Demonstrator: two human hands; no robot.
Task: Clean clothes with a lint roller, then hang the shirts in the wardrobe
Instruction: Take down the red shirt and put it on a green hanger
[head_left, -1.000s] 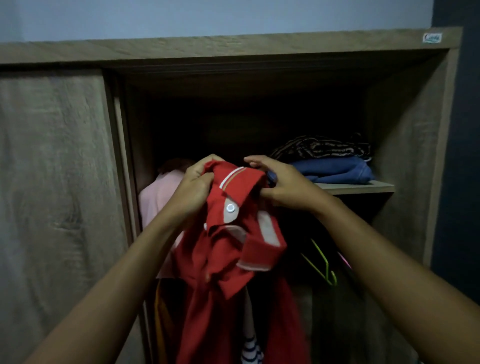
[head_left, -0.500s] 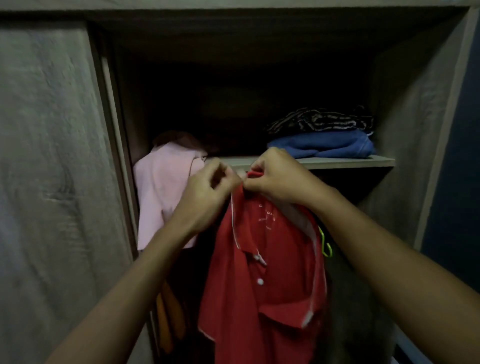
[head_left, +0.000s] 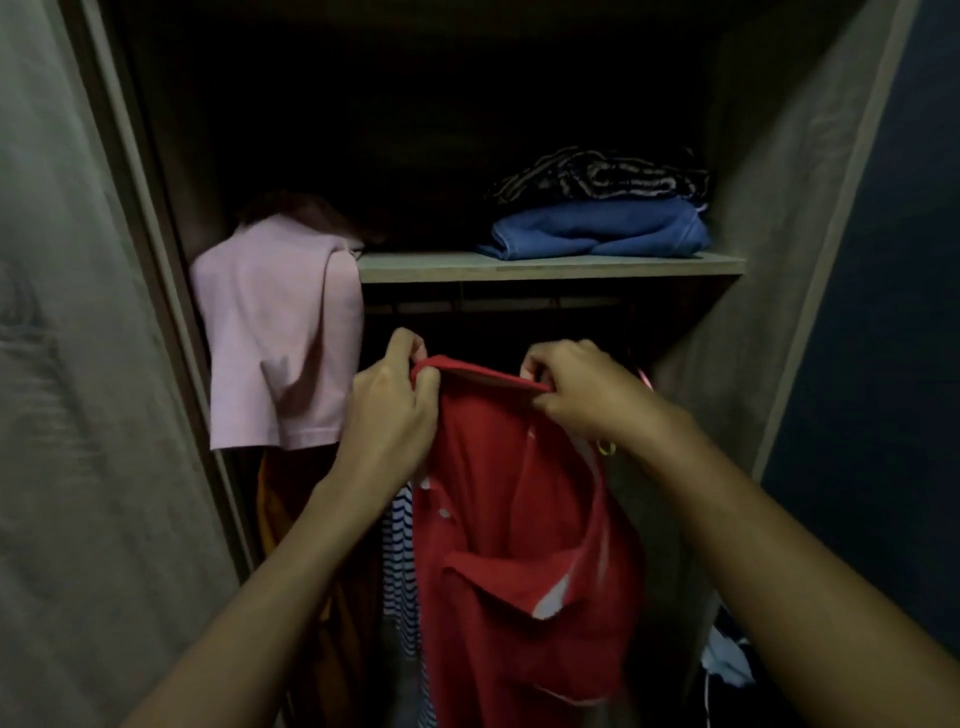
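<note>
1. The wardrobe door (head_left: 78, 364) fills the left side of the view, a grey wood panel.
2. A pink shirt (head_left: 280, 338) hangs at the left end of the shelf (head_left: 545, 267), and its top lies over that end.
3. Under the pink shirt hangs an orange garment (head_left: 280, 499), and just to the right of it a garment with dark and white stripes (head_left: 400, 561). The left forearm hides part of both.
4. The left hand (head_left: 389, 415) has its fingers curled and pinches the left end of the top edge of the red shirt (head_left: 519, 493), with the thumb at the front.
5. The red shirt is below the front edge of the shelf, in the open middle of the wardrobe. It hangs down from both hands, with a sleeve with a white band low on its right side.
6. The right hand (head_left: 582, 389) is also curled and pinches the right end of the same top edge.
7. A small green hanger part (head_left: 605, 448) shows just below the right wrist.
8. On the right half of the shelf lies a folded blue cloth (head_left: 597, 228), and a dark striped cloth (head_left: 597, 174) lies on top of it.
9. At the bottom right corner of the wardrobe lie some loose clothes (head_left: 727, 665), too dark to tell apart.
</note>
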